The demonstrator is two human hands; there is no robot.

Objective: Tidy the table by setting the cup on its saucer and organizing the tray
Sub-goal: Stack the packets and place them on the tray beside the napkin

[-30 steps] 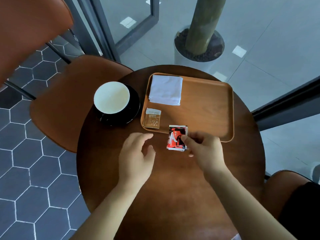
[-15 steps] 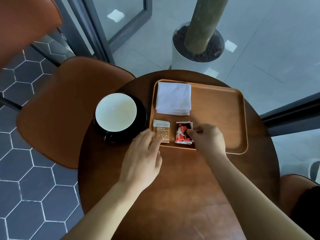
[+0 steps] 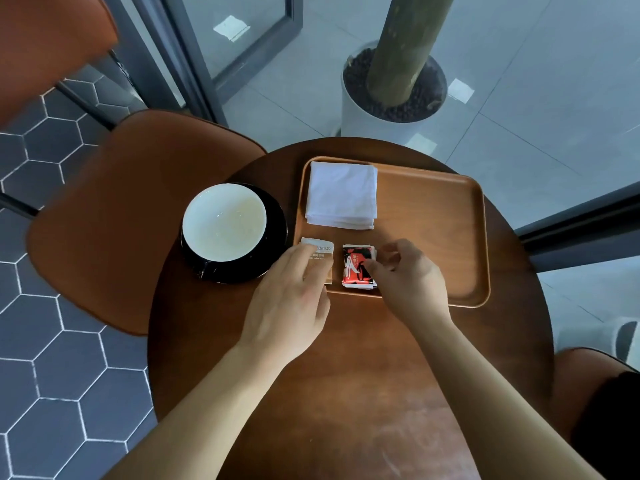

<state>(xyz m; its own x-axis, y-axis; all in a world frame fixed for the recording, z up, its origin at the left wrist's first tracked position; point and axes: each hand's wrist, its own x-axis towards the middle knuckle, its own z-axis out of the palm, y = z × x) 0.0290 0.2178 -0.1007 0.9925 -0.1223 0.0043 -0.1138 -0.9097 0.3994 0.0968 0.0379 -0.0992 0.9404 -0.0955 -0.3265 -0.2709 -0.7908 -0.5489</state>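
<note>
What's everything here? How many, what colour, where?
table: one, dark brown, round, centre
tray: one, light brown wood, on the table's far right
napkins: one folded stack, white, tray's far-left corner
beige packet: one, tray's near-left corner, under left fingers
red packets: small stack, red-black, right of the beige packet
cup: one, white inside, on the saucer
saucer: one, black, left of the tray
chairs: at least two, orange-brown, left and near right of table
planter: one, white, with trunk, beyond the table
left hand: fingers flat on beige packet
right hand: fingers pinch red packets
</note>
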